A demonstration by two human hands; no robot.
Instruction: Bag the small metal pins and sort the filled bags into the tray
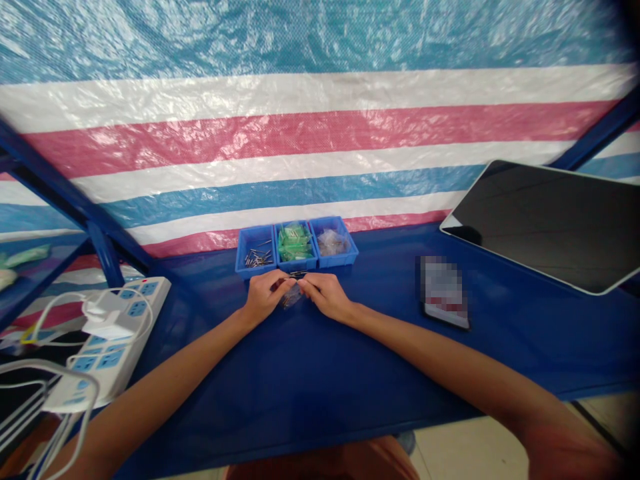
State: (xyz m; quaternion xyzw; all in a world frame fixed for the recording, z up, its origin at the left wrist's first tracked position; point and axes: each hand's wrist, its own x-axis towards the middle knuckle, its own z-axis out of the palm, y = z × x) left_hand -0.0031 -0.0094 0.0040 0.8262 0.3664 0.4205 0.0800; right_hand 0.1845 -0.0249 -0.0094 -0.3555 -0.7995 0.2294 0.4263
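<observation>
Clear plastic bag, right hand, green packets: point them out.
Clear plastic bag (291, 297): head view, crumpled lower part.
Right hand (327, 292): head view, back of hand.
Green packets (295, 243): head view, middle of pile.

White power strip at left, adapter plugged in; phone at right, near dark screen; striped tarp behind.

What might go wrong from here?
Knock risk: the left hand is close to the left blue bin; a bump might spill its loose metal pieces.
Slip risk: the small clear plastic bag sits at the fingers of that hand and the right hand, so it may drop.
</observation>
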